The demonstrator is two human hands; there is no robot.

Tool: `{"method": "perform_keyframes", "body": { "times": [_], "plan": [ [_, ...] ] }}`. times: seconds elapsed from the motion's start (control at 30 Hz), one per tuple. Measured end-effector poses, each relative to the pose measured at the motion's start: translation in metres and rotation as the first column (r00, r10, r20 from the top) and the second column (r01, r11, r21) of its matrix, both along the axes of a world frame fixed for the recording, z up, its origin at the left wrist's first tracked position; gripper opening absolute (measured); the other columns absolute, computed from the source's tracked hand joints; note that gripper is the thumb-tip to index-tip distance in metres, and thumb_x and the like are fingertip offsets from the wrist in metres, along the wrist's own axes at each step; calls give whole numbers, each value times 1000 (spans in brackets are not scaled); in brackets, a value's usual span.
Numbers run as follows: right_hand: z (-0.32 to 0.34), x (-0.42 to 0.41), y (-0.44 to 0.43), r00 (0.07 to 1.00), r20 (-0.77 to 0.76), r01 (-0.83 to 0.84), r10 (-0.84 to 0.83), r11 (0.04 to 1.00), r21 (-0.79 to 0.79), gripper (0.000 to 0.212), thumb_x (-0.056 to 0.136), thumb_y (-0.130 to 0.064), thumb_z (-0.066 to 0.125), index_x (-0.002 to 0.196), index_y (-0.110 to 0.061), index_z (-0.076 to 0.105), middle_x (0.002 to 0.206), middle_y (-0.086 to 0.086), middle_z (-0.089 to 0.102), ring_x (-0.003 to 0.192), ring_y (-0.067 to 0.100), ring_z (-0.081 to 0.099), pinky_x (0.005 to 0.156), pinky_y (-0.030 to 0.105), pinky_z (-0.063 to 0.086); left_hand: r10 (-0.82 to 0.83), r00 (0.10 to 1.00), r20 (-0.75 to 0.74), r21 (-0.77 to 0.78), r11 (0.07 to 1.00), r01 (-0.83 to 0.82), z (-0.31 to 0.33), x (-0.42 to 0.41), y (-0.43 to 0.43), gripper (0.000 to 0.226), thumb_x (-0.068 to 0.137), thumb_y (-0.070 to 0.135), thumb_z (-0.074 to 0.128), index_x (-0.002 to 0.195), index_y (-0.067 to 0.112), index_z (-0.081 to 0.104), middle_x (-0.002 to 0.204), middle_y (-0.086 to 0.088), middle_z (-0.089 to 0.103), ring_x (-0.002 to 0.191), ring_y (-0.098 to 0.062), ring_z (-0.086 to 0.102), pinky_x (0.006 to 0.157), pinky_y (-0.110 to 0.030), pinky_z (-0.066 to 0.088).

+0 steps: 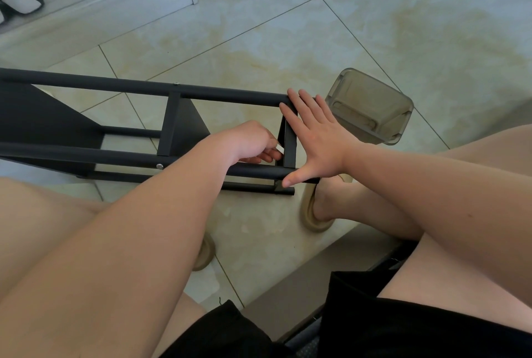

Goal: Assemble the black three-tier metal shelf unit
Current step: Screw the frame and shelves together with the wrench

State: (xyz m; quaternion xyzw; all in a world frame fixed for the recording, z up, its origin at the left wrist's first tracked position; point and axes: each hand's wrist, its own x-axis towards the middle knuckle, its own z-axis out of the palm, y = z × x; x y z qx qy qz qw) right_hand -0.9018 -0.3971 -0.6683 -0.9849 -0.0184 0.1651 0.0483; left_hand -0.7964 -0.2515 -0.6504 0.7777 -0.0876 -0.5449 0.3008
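While pressing right hand (319, 138), grip wide, on right end of shelf unit (86, 85), pinching small white piece (279, 150) in left hand (250, 141).

Bare floor (288, 26) lies beyond the shelf frame (224, 95); a plastic tub (371, 107) crowds its end.

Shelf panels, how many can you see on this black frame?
3: the left panel at the picture's edge, the middle panel, and the end panel at the right hand. More may lie off-frame left.
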Motion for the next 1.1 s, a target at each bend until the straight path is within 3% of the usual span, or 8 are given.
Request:
{"method": "perform_keyframes", "body": {
  "times": [0.2, 0.33, 0.5, 0.67, 0.83, 1.0, 1.1],
  "plan": [
    [0, 0, 1, 1000, 2, 2, -2, 1000, 2, 150, 52, -107, 25, 161, -8, -6, 166, 17, -20, 153, 34, -21, 121, 46, -17, -165, 986, 34, -18, 986, 166, -1, 5, 10, 14, 103, 11, 47, 97, 14, 59, 83, 2, 72, 77, -9, 66, 70, -23, 47],
    [1, 1, 1, 1000, -1, 4, -4, 1000, 5, 151, 51, -107, 25, 161, -8, -7, 166, 16, -21, 153, 34, -22, 121, 46, -17, -265, 961, 80, 6, 964, 265, -3, 7, 12, 14, 102, 12, 51, 97, 15, 63, 86, 6, 74, 79, -8, 66, 77, -25, 48],
    [2, 0, 1, 1000, 2, 5, -5, 1000, 4, 150, 52, -106, 29, 161, -8, -7, 166, 16, -21, 152, 33, -22, 121, 45, -18, -464, 863, 201, 128, 885, 447, 3, 6, 13, 23, 98, 19, 57, 80, 31, 64, 85, 13, 62, 88, -15, 56, 81, -30, 41],
    [2, 0, 1, 1000, -4, 7, -7, 1000, -2, 150, 52, -106, 28, 161, -9, -8, 165, 16, -23, 152, 33, -23, 121, 45, -18, -533, 817, 222, 177, 846, 503, 6, 8, 14, 15, 97, 24, 58, 86, 30, 65, 85, 15, 61, 89, -16, 56, 83, -31, 40],
    [2, 0, 2, 1000, -5, 6, -6, 1000, -4, 150, 52, -106, 27, 161, -9, -8, 165, 16, -23, 152, 33, -23, 121, 45, -19, -441, 862, 250, 155, 897, 414, 12, 16, 18, 16, 93, 17, 60, 94, 17, 76, 85, 1, 76, 82, -16, 70, 86, -32, 57],
    [2, 0, 1, 1000, -2, 6, -6, 1000, -1, 150, 52, -106, 26, 161, -9, -8, 166, 16, -22, 153, 33, -22, 121, 45, -19, -372, 891, 260, 105, 928, 357, 12, 14, 12, 13, 91, 15, 63, 95, 17, 75, 90, -4, 76, 87, -17, 72, 83, -29, 58],
    [2, 0, 1, 1000, 0, 2, -2, 1000, -5, 149, 53, -106, 25, 161, -9, -8, 165, 16, -23, 152, 33, -23, 120, 45, -19, -194, 966, 174, 9, 981, 195, 7, 11, 10, 10, 95, 16, 62, 95, 18, 71, 99, -7, 73, 89, -15, 68, 77, -25, 56]
  ]
}}
